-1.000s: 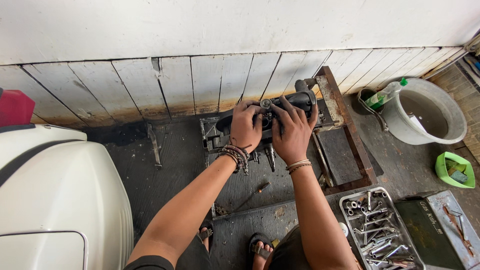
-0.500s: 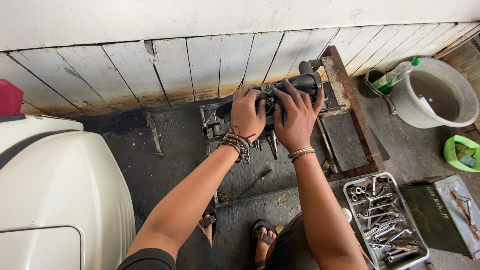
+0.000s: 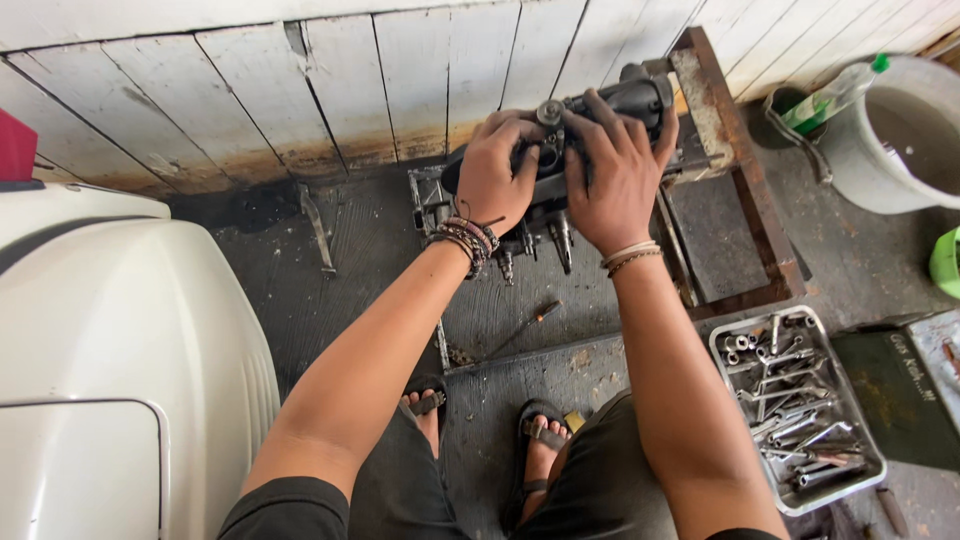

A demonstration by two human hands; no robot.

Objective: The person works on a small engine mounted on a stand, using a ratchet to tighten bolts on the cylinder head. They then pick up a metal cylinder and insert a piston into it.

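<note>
Gripping a greasy, dark cast-metal engine part (image 3: 560,150), left hand (image 3: 497,170) and right hand (image 3: 615,175) clamp it; ribbed metal tool tray (image 3: 800,410) at four o'clock.

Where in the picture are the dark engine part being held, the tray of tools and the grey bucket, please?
Dark engine part (image 3: 640,98): head view, its upper right end.
Tray of tools (image 3: 742,410): head view, its left rim.
Grey bucket (image 3: 868,175): head view, its outer wall.

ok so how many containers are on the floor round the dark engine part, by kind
Grey plastic bucket: 1
Metal tray of sockets and wrenches: 1
Dark green metal box: 1
Total: 3
The left hand and right hand both grip the dark metal engine part.
</note>
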